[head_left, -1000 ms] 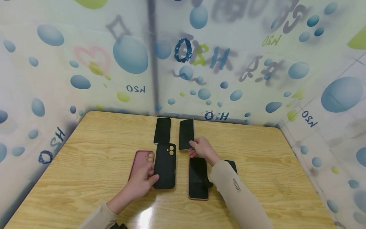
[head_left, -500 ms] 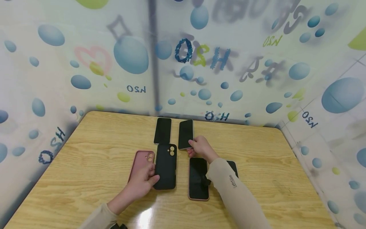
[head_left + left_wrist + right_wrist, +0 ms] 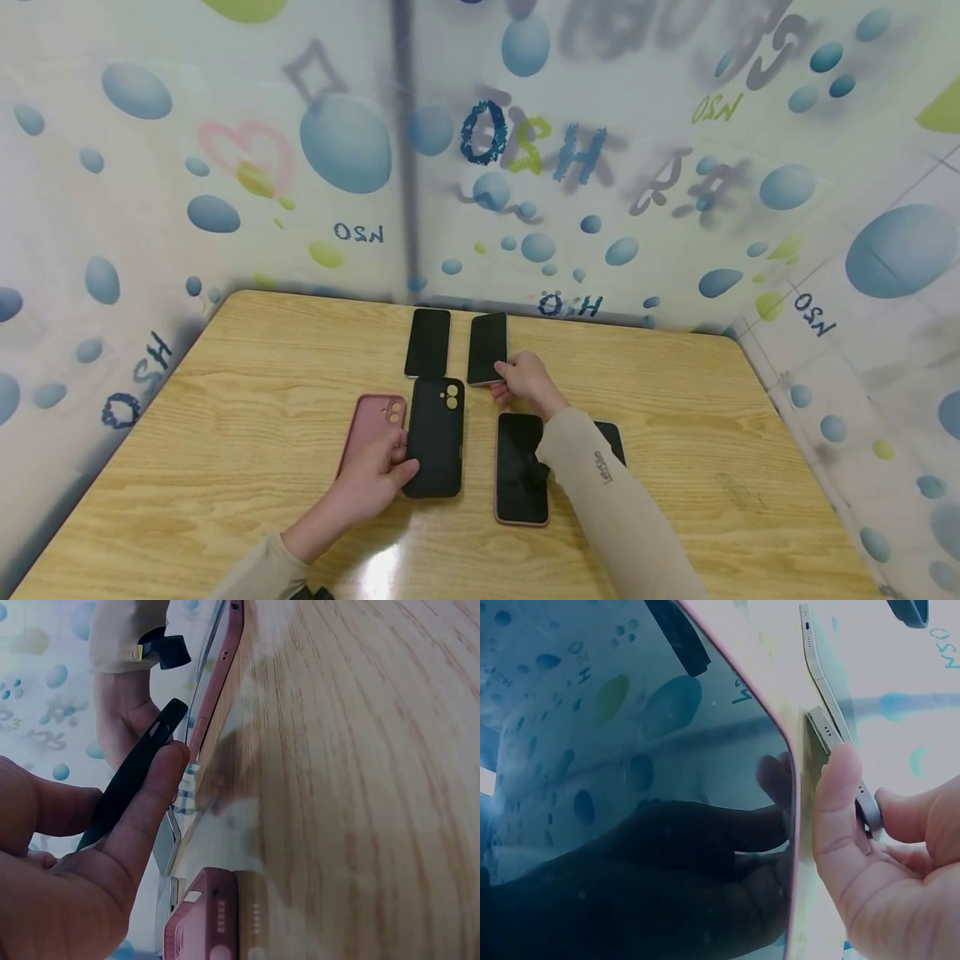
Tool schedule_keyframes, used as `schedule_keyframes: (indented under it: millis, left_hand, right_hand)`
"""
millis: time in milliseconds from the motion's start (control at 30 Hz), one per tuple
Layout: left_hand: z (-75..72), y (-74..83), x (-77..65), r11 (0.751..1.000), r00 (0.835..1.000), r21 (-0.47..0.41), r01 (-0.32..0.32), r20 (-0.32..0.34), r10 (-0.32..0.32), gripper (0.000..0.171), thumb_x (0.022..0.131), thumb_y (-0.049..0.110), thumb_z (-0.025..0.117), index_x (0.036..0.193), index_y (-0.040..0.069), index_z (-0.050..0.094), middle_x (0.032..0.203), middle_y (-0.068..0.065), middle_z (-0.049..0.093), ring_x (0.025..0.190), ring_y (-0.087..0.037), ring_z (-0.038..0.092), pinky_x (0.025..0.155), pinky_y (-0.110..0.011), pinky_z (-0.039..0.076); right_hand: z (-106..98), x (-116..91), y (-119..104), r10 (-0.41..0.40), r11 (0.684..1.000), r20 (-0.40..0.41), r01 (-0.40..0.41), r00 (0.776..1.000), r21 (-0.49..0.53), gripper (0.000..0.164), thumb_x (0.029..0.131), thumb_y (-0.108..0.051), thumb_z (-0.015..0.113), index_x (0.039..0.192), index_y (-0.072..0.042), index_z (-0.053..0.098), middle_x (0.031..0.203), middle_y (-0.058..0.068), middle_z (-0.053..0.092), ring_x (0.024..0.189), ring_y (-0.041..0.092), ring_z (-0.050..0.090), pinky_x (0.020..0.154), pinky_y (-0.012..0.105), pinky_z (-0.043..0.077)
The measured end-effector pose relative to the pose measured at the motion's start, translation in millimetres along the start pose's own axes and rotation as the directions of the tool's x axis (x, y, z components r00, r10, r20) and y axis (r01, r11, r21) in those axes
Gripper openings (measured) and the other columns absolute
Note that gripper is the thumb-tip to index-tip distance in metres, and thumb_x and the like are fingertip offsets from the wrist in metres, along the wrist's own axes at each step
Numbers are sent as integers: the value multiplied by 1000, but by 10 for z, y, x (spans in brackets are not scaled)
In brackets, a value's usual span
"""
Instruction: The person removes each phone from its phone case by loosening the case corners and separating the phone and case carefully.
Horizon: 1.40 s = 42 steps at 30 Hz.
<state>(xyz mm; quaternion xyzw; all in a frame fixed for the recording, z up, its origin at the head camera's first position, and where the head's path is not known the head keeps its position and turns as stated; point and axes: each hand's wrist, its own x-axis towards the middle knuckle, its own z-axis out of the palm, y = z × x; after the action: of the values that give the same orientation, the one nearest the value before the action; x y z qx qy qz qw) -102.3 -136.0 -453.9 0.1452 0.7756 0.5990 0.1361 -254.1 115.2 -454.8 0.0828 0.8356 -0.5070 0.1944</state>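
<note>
A black phone case [image 3: 437, 437] is held by its left edge in my left hand [image 3: 375, 475], its camera cutout at the top right. The left wrist view shows the case [image 3: 131, 776] tilted, pinched between thumb and fingers above the table. My right hand [image 3: 528, 382] pinches the lower right corner of a dark-screened phone [image 3: 487, 346] at the back. In the right wrist view, thumb and fingers sit on either side of that phone's corner [image 3: 868, 810]. Partly behind my left hand lies a pink phone case [image 3: 367, 417].
Another phone [image 3: 427, 342] lies face up at the back, left of the held one. A phone in a pink case [image 3: 517, 487] lies by my right forearm. The sleeve [image 3: 600, 483] partly covers a further dark phone-like thing [image 3: 612, 435]. A patterned curtain [image 3: 480, 208] hangs behind the wooden table [image 3: 255, 400].
The lower end of the phone in my right hand has shifted slightly toward the back. My right forearm has swung a little left. The left hand keeps its hold on the black case.
</note>
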Motion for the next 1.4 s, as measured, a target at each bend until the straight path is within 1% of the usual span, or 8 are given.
schedule_keyframes:
  millis: [133, 233, 433, 633, 800, 933, 1133, 1400]
  left_hand:
    - [13, -6, -9, 1000, 1000, -8, 3, 10, -3, 22, 100, -8, 55, 118, -15, 47, 105, -28, 71, 84, -21, 71, 61, -35, 61]
    - [21, -9, -13, 1000, 1000, -28, 3, 27, -2, 23, 100, -8, 54, 121, -16, 46, 110, -32, 70, 89, -25, 73, 63, -34, 61]
    - [19, 0, -17, 1000, 1000, -18, 3, 29, -3, 21, 100, -7, 54, 118, -15, 47, 108, -30, 71, 84, -19, 71, 62, -33, 60]
    - [24, -2, -15, 999, 999, -44, 4, 40, -2, 25, 101, -8, 52, 123, -18, 45, 113, -34, 69, 92, -31, 73, 65, -32, 61]
    - [30, -11, -10, 999, 999, -54, 4, 44, -2, 29, 101, -7, 52, 127, -19, 45, 116, -35, 68, 97, -36, 73, 67, -31, 61]
    - [30, -7, -9, 999, 999, -38, 5, 36, -4, 28, 101, -6, 54, 126, -18, 46, 114, -33, 70, 94, -33, 74, 65, -33, 61]
    - [34, -4, 1, 1000, 999, -21, 17, 27, -16, 27, 101, -6, 55, 124, -18, 47, 114, -33, 69, 93, -32, 73, 64, -32, 61]
    - [39, -2, 8, 999, 1000, 46, 11, 14, -12, 24, 99, -6, 57, 119, -17, 50, 110, -32, 71, 90, -28, 72, 68, -26, 58]
  right_hand:
    - [13, -7, -10, -6, 1000, -28, 6, 1000, -13, 27, 109, -19, 55, 105, 6, 61, 76, 13, 69, 55, 14, 65, 59, 30, 61]
    - [23, -14, -21, -30, 995, -66, 23, 997, -100, 30, 108, -21, 56, 91, 3, 62, 69, 10, 67, 51, 14, 62, 59, 31, 60]
    - [30, -14, -25, -72, 937, -123, 26, 990, -348, 43, 107, -26, 60, 69, -4, 64, 58, 5, 62, 52, 16, 60, 74, 33, 58]
    - [8, 4, 21, -75, 905, -141, 8, 987, -424, 51, 106, -30, 61, 61, -5, 66, 53, 5, 59, 52, 18, 59, 70, 32, 54]
    - [-31, 16, 63, -76, 914, -144, 11, 987, -406, 44, 106, -30, 61, 70, -6, 66, 57, 6, 61, 56, 19, 58, 62, 29, 48]
    - [-91, 5, 96, -135, 912, -150, 63, 979, -406, 36, 107, -27, 58, 81, -4, 66, 61, 7, 60, 58, 20, 56, 56, 30, 45]
    - [-210, -58, 131, -219, 886, -161, 127, 962, -446, 30, 107, -25, 57, 94, -1, 70, 69, 8, 61, 63, 21, 57, 59, 30, 46]
    - [-329, -186, 150, -253, 899, -137, 180, 958, -400, 29, 108, -24, 55, 104, 0, 71, 76, 8, 68, 62, 18, 62, 58, 31, 51]
